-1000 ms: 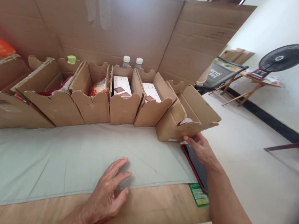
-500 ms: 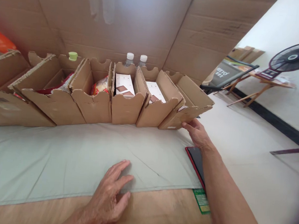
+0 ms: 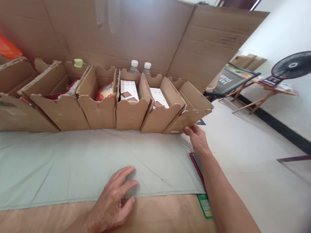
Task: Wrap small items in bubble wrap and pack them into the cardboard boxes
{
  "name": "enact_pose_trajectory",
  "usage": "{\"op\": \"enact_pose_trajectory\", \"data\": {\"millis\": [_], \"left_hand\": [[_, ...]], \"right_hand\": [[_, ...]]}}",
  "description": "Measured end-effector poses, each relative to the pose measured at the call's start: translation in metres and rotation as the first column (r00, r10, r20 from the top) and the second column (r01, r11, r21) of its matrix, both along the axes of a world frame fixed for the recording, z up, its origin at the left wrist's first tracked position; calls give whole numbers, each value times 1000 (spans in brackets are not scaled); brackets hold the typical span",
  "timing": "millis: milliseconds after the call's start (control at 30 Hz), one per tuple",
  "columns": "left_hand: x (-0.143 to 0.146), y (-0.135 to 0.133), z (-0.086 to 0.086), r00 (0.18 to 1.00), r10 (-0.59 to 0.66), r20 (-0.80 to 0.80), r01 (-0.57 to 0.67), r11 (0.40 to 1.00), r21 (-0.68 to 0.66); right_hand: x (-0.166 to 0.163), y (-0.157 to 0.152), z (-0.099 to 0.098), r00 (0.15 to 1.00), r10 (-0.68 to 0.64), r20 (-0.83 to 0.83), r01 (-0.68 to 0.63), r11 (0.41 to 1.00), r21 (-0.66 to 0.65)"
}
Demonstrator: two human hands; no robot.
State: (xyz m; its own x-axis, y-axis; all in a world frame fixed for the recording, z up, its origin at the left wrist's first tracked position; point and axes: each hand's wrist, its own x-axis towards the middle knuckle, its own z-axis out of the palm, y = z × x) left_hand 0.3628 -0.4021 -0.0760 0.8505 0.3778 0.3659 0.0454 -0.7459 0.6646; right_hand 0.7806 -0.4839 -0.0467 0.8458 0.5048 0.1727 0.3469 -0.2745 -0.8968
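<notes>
My right hand [image 3: 199, 141] is at the lower right corner of the end cardboard box [image 3: 183, 121]. Its thumb presses near the front face, and the other fingers curl round the side, partly hidden. Over the front edge of the pale green cloth [image 3: 69, 163], my left hand [image 3: 115, 199] hovers or rests with fingers apart, holding nothing. A row of open cardboard boxes stands behind it. Two of them hold white printed cartons [image 3: 130, 90], and another has a red and yellow packet [image 3: 105, 92]. Beneath my right forearm lies a phone with a red edge [image 3: 197, 167], partly covered.
A tall cardboard panel [image 3: 145, 30] stands behind the boxes, with two white-capped bottles [image 3: 133, 66] before it. A green card [image 3: 205, 207] lies on the wooden table edge [image 3: 164, 213]. To the right are a folding chair [image 3: 224, 80] and a fan [image 3: 293, 65] on a small table.
The view has shifted slightly, showing more above the cardboard panel. Both hands keep nearly the same pose, the right one still at the end box's corner.
</notes>
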Motion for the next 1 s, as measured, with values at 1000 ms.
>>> {"op": "enact_pose_trajectory", "data": {"millis": [1000], "left_hand": [[-3, -3, 1, 999, -9, -40, 16, 983, 181]], "right_hand": [[-93, -130, 1, 930, 4, 369, 279, 646, -710]]}}
